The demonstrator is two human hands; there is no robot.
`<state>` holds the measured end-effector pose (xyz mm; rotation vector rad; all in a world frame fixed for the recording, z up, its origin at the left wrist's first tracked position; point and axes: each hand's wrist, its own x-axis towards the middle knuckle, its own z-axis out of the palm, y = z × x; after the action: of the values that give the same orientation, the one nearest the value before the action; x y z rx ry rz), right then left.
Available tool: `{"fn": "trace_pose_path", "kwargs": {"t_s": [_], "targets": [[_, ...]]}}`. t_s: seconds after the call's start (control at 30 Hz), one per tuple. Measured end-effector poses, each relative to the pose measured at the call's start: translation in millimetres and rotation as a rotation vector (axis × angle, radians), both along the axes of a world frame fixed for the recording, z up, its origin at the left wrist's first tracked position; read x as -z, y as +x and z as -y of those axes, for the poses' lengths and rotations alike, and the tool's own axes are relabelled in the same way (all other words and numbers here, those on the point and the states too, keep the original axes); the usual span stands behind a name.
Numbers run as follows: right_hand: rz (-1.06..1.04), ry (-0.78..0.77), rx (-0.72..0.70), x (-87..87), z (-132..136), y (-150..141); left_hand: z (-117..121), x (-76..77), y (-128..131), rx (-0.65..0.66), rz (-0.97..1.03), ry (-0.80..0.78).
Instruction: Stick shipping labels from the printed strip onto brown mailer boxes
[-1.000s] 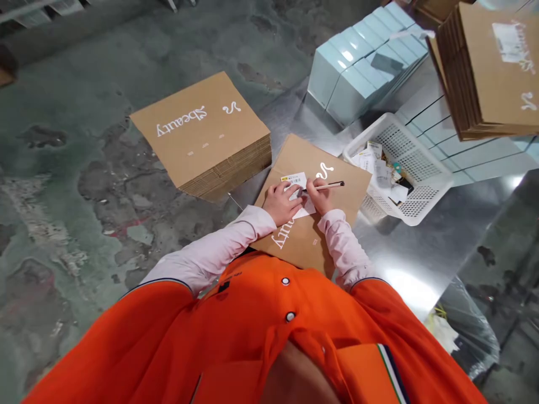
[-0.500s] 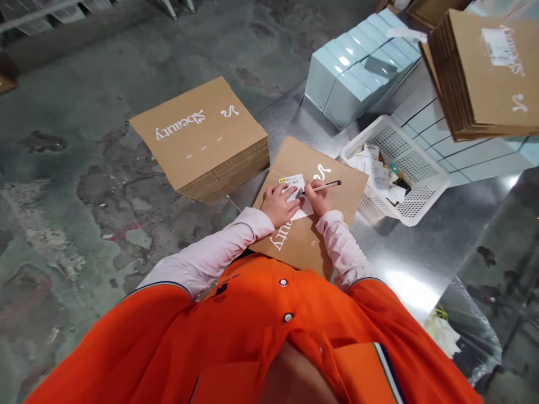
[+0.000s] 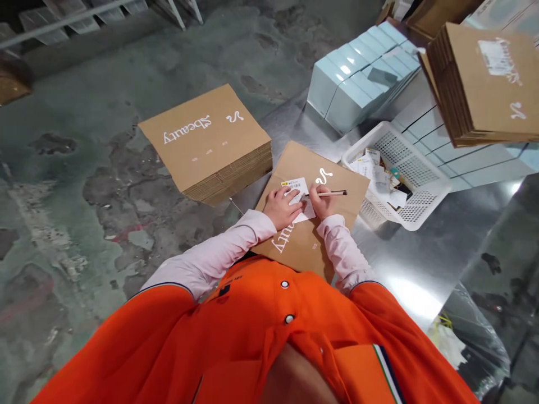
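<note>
My right hand (image 3: 320, 202) is closed round a slim pen (image 3: 338, 193), its dark end sticking out to the right and its tip side at a white paper label (image 3: 309, 211). The label carries a yellow mark and a barcode. Fingers spread flat, my left hand (image 3: 282, 207) presses on the label's left side. Under both hands lies a flat brown cardboard piece (image 3: 269, 193) with white "Sbeauty" lettering, partly covered by the hands and label. The pen's tip is too small to make out.
A stack of flat cardboard (image 3: 210, 146) stands at the left. To the right is a white perforated basket (image 3: 425, 210) with labels and small items. Pale blue boxes (image 3: 349, 101) and another cardboard stack (image 3: 501, 84) sit farther back on the metal table (image 3: 391, 252).
The pen's outer end has dipped slightly and points more level. The whole view has shifted a little; my left hand stays flat on the label.
</note>
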<state>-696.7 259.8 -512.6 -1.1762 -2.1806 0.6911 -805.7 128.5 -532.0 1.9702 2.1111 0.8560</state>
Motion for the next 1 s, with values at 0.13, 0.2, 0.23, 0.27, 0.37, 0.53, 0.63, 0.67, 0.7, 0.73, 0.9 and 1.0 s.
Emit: {"fn": "trace_pose_path", "kwargs": {"t_s": [0.13,0.2,0.23,0.27,0.37,0.53,0.63,0.67,0.7,0.73,0.9,1.0], "targets": [[0.031,0.017,-0.016,0.9,-1.6,-1.0,0.2,-0.1,-0.6,0.001,0.013,-0.002],[0.047,0.034,-0.030,0.5,-2.8,-1.0,0.4,-0.9,-0.8,-0.002,0.022,-0.005],[0.049,0.037,-0.033,0.2,-3.4,-0.8,0.4,-1.3,-0.8,-0.002,0.025,-0.006],[0.050,0.036,-0.040,-0.1,-3.8,-0.6,0.5,-1.6,-0.9,-0.001,0.026,-0.007],[0.051,0.021,-0.058,-0.5,-4.6,-0.4,0.5,-1.2,-0.9,0.003,0.020,0.003],[0.030,0.037,-0.013,-0.1,-5.2,-1.8,0.9,0.6,-0.9,0.003,0.005,0.012],[0.032,0.034,-0.032,-0.9,-5.7,-2.2,1.2,0.3,-1.0,0.005,0.002,0.010],[0.036,0.035,-0.041,-1.2,-5.9,-2.1,1.3,0.1,-1.0,0.005,0.003,0.011],[0.039,0.039,-0.046,-1.5,-6.1,-2.0,1.2,-0.1,-1.0,0.004,0.005,0.012],[0.040,0.040,-0.047,-1.7,-6.2,-1.9,1.1,-0.3,-0.9,0.003,0.006,0.013],[0.001,0.021,0.033,-1.4,-5.6,-1.8,0.5,-0.2,-0.9,0.000,0.013,0.018],[0.012,0.033,0.025,-1.3,-5.4,-2.2,0.5,-0.1,-1.0,-0.001,0.011,0.011]]}}
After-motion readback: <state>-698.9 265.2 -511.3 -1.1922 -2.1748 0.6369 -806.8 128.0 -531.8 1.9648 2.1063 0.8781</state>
